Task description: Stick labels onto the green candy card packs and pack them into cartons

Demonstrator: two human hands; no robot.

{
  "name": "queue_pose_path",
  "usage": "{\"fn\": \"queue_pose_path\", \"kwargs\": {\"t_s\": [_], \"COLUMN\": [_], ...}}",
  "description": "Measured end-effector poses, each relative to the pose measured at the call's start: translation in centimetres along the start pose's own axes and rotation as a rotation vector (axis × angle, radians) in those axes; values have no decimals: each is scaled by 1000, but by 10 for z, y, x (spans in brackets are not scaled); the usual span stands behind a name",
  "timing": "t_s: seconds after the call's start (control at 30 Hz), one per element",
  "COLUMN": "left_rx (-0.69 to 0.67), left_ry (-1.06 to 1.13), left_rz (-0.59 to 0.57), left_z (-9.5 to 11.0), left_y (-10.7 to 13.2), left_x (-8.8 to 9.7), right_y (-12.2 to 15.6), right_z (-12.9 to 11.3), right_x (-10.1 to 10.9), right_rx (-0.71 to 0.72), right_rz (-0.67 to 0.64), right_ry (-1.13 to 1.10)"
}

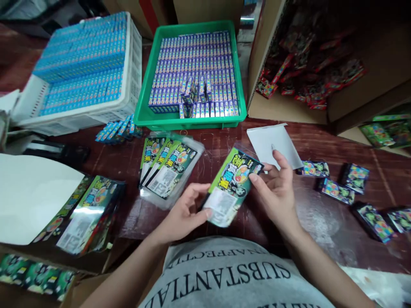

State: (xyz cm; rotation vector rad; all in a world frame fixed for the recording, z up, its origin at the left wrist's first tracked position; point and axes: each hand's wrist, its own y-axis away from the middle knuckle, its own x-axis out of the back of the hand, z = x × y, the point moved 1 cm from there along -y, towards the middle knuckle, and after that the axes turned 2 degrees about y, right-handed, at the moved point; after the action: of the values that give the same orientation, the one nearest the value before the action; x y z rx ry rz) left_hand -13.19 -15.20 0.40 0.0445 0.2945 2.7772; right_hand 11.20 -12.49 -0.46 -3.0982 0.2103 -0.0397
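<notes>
Between my hands is a flat green and black printed packet (236, 177) with a clear plastic edge, tilted above the dark red table. My left hand (189, 209) pinches its lower left corner, thumb on the front. At its upper right, my right hand (276, 184) grips the edge between thumb and fingers. Left of the packet lie several matching printed cards (170, 169), fanned out on clear plastic sleeves (195, 149). A white sheet of paper (272, 141) rests on the table behind my right hand.
A green crate (189, 124) of small purple boxes and a white crate (136, 64) of blue boxes stand at the back. Small dark boxes (337, 190) lie at right, near an open carton (266, 51) of red packets. More printed packets (93, 214) are stacked at left.
</notes>
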Motion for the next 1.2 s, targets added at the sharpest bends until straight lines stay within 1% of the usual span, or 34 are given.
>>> {"fn": "queue_pose_path", "kwargs": {"t_s": [0.03,0.07,0.13,0.17,0.2,0.27,0.3,0.37,0.43,0.47,0.57,0.63,0.73,0.8,0.87,0.93,1.03,1.1,1.2], "left_rx": [-15,-40,-107,-136,-148,-127,-109,-87,-92,-97,-94,-77,-93,-142,-179,-185,-179,-159,-118], "left_ry": [21,38,67,82,94,92,81,72,89,93,64,53,34,-1,-12,10,48,24,-47], "left_rz": [12,54,138,145,119,26,0,-3,28,38,27,3,7,50,96,127,177,163,117], "left_z": [-1,0,4,7,9,11,11,6,0,-3,-8,-7,-1,3,7,8,10,13,22], "left_y": [-2,-6,-19,-24,-29,-33,-33,-29,-24,-22,-21,-22,-27,-30,-33,-36,-40,-42,-41], "left_x": [-9,-15,-22,-23,-25,-27,-28,-31,-33,-33,-31,-27,-20,-18,-19,-22,-25,-25,-25], "right_y": [-3,-5,-5,-3,0,8,13,22,27,27,23,17,12,11,11,11,12,12,10], "right_z": [-4,-7,-11,-12,-12,-8,-5,2,8,10,15,16,16,15,13,12,10,8,0], "right_x": [-2,-3,-4,-3,-3,-3,-2,-1,1,2,8,11,15,16,17,17,18,18,17], "right_rx": [9,18,55,85,120,182,201,204,164,139,75,74,148,202,216,208,187,158,108], "right_rz": [-47,-104,-172,-172,-157,-112,-92,-57,-34,-43,-161,-234,-315,-369,-397,-376,-291,-277,-304], "right_ry": [8,22,66,91,113,142,145,134,133,140,165,182,257,307,331,331,298,253,165]}}
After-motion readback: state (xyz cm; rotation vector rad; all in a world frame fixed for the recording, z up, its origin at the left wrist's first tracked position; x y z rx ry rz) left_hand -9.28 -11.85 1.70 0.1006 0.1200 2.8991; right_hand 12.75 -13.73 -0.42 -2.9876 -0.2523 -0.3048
